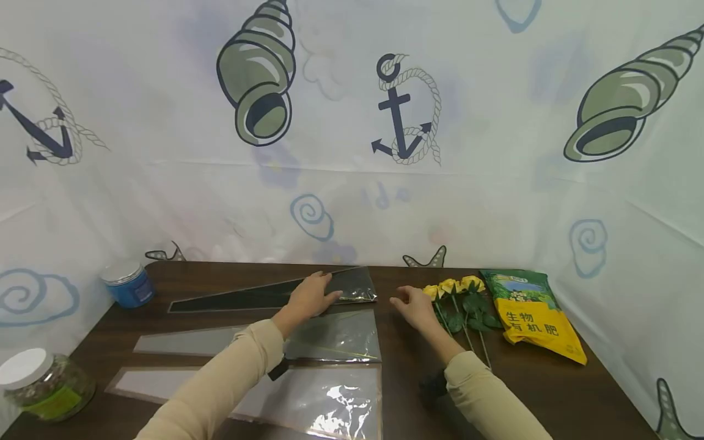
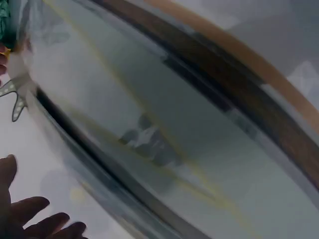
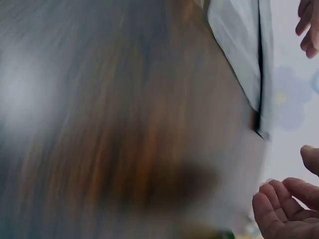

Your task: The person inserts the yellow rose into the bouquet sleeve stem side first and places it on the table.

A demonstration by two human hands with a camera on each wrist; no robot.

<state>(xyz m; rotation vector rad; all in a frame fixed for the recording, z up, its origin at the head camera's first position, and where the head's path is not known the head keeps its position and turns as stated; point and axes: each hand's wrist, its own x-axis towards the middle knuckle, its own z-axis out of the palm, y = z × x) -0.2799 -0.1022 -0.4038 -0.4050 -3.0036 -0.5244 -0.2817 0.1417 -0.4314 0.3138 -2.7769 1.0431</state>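
Near the back of the table, my left hand (image 1: 310, 297) is over a tapered black wrapping sleeve (image 1: 236, 296) with a glossy clear face. In the left wrist view its fingers (image 2: 47, 225) are spread and hold nothing. A grey sleeve (image 1: 346, 333) with a thin yellow line lies in front of the black one, and a whitish sleeve (image 1: 308, 394) is nearest me. My right hand (image 1: 416, 310), its fingers loosely bent and holding nothing, is just left of several yellow roses (image 1: 448, 287) with green leaves and long stems.
Right of the roses lies a yellow and green bag (image 1: 533, 318) with printed characters. At the left edge stand a blue jar (image 1: 132, 290) with a silvery lid and a clear jar (image 1: 55, 391) with a white lid. A patterned cloth (image 1: 352, 201) hangs behind the dark table (image 1: 407, 391).
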